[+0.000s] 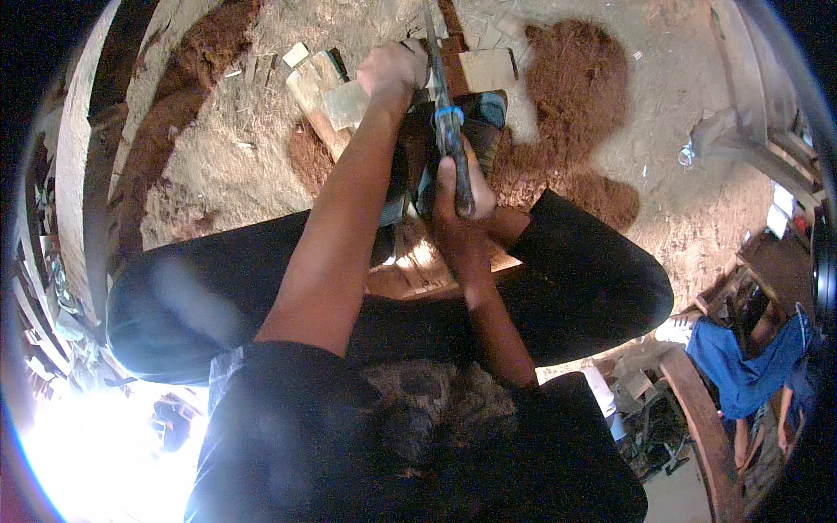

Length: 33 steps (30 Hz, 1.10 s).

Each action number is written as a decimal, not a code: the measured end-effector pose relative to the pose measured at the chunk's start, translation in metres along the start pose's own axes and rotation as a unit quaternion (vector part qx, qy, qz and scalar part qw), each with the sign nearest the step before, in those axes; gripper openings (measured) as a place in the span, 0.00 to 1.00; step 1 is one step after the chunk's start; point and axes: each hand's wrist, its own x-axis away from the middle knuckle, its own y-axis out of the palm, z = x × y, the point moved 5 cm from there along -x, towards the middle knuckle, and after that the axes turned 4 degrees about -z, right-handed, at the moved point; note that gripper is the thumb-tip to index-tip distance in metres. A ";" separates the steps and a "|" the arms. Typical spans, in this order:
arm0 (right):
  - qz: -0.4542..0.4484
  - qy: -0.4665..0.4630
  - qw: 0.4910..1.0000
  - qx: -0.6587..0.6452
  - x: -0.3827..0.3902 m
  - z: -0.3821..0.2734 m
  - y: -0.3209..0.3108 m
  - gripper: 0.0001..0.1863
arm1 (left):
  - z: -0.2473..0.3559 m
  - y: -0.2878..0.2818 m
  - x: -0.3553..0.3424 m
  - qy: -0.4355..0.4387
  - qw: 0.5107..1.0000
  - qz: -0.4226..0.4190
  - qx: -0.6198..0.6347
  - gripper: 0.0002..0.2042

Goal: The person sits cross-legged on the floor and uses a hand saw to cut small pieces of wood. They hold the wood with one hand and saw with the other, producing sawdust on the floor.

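Observation:
My right hand (462, 187) is wrapped round the dark handle of a hand saw (438, 61), which has a blue band where handle meets blade. Its long, narrow blade points away from me, seen nearly edge-on. Farther out, my left hand (394, 68) is closed in a fist left of the blade. A reddish-brown piece of wood (453, 63) lies close by, just right of the blade. What the left fingers grip is hidden behind the hand. Pale wood blocks (347, 105) lie beside my left wrist, and another block (488, 70) sits right of the blade.
My bent legs (602, 270) spread to both sides around the work. Reddish-brown sawdust (575, 87) covers parts of the dirt floor. A long timber (85, 174) stands at the left. Blue cloth (741, 366) and a curved wooden piece (702, 427) are at the lower right.

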 end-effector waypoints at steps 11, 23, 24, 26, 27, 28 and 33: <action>-0.029 0.054 0.997 -0.055 0.004 -0.003 0.000 0.25 | 0.000 0.006 -0.006 0.013 0.999 0.035 0.001 0.28; 0.006 -0.033 0.999 0.013 0.004 0.016 0.001 0.26 | 0.002 0.003 -0.003 -0.010 1.000 0.028 0.009 0.28; -0.005 -0.012 1.000 0.000 0.010 0.007 -0.003 0.26 | 0.000 0.003 -0.003 -0.012 0.999 0.030 0.003 0.28; -0.009 0.012 1.000 -0.016 0.011 -0.002 -0.004 0.24 | -0.006 0.006 -0.002 -0.013 0.999 0.035 -0.001 0.28; 0.001 0.013 1.000 -0.016 0.001 -0.003 -0.001 0.23 | -0.005 0.008 -0.003 -0.008 0.999 0.038 0.004 0.28; 0.012 0.011 1.000 -0.018 -0.008 -0.003 0.002 0.22 | -0.002 0.005 -0.003 -0.002 0.999 0.046 0.008 0.29; 0.081 -0.058 0.991 -0.087 -0.012 0.017 0.006 0.16 | -0.009 0.009 -0.011 0.035 0.999 0.003 -0.010 0.30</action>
